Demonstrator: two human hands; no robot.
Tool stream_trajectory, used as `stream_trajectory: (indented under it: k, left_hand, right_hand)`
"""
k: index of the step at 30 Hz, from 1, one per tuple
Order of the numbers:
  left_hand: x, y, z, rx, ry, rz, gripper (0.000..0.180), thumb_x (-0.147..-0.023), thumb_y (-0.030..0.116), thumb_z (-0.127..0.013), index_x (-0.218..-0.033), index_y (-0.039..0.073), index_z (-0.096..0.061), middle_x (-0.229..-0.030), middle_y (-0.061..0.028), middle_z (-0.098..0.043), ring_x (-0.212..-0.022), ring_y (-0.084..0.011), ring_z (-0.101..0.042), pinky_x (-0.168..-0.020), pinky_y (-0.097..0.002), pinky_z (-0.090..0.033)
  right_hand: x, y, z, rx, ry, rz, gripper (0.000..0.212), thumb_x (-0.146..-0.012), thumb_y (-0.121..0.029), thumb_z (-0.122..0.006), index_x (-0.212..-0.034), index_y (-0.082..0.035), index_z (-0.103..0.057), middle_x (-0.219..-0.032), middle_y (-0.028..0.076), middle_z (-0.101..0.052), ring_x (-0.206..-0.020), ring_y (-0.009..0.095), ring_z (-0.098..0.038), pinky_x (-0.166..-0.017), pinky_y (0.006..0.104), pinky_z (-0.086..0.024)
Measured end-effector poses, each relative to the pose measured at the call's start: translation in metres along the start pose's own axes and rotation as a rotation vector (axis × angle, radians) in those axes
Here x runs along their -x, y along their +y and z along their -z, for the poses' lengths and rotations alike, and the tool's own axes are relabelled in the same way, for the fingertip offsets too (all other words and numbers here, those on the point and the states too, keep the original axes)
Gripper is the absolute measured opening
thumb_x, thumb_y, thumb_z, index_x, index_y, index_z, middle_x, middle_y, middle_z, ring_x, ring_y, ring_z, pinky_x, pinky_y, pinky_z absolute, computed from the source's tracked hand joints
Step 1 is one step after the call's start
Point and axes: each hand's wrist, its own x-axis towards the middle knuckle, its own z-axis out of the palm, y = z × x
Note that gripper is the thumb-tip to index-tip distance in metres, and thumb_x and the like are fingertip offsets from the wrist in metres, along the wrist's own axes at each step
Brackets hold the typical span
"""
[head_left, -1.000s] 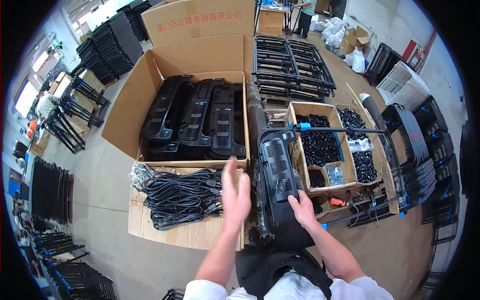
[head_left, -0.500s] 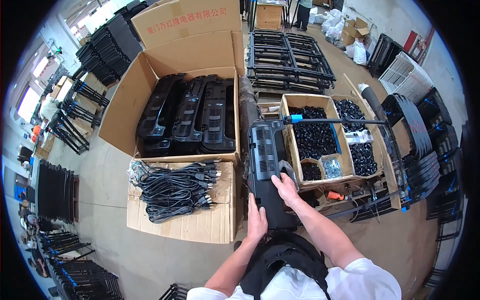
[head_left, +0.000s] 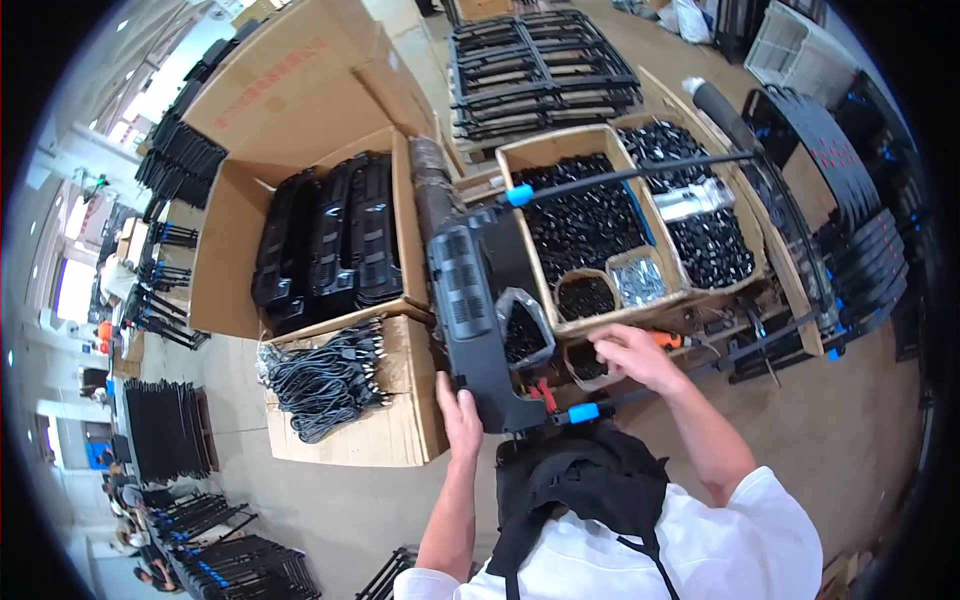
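Note:
A long black plastic cover with slotted vents [head_left: 464,290] lies lengthwise in front of me, its ends meeting black tubes with blue sleeves [head_left: 583,413]. My left hand [head_left: 461,425] rests against the cover's near left edge, fingers stretched out and thumb apart. To the right, my right hand [head_left: 640,358] is over a small round container [head_left: 590,372] by the front of the parts box. Its fingers are curled together; whatever may be between them is too small to make out. A bag-lined container of dark small parts [head_left: 524,335] sits between the cover and that hand.
A divided box [head_left: 573,322] holds black parts and silver screws [head_left: 638,280]. An orange-handled tool [head_left: 668,340] lies beyond my right hand. At left stand a carton [head_left: 225,270] of black covers and bundled black cables [head_left: 325,385] on cardboard. Black frames [head_left: 540,75] are stacked behind.
My right hand has left the cover and moved right to the small container. My left hand stays at the cover's edge. The whole view has shifted and tilted.

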Motion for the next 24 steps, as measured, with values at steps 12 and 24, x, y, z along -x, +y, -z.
stream_trajectory:
  k: [12, 24]
  left_hand:
    - [-0.046, 0.086, -0.194, -0.449, -0.922, -0.378, 0.022, -0.1, 0.015, -0.061, -0.117, 0.009, -0.074, -0.116, -0.0158, -0.07, -0.116, -0.0362, -0.066, -0.101, -0.0466, -0.054]
    - [-0.083, 0.0, -0.302, -0.948, -1.578, -0.64, 0.047, -0.093, 0.012, -0.067, -0.139, 0.016, -0.058, -0.146, -0.0234, -0.049, -0.132, -0.0435, -0.058, -0.105, -0.0542, -0.053]
  right_hand:
    - [0.102, 0.159, 0.067, -0.087, 0.031, -0.426, 0.035, -0.095, -0.032, -0.07, -0.104, 0.001, -0.075, -0.085, 0.005, -0.069, -0.066, 0.014, -0.063, -0.062, 0.0306, -0.051]
    - [0.078, 0.253, 0.076, -0.433, 0.395, -0.501, 0.03, -0.097, -0.03, -0.071, -0.104, 0.0, -0.073, -0.083, 0.004, -0.069, -0.066, 0.014, -0.062, -0.062, 0.0313, -0.051]
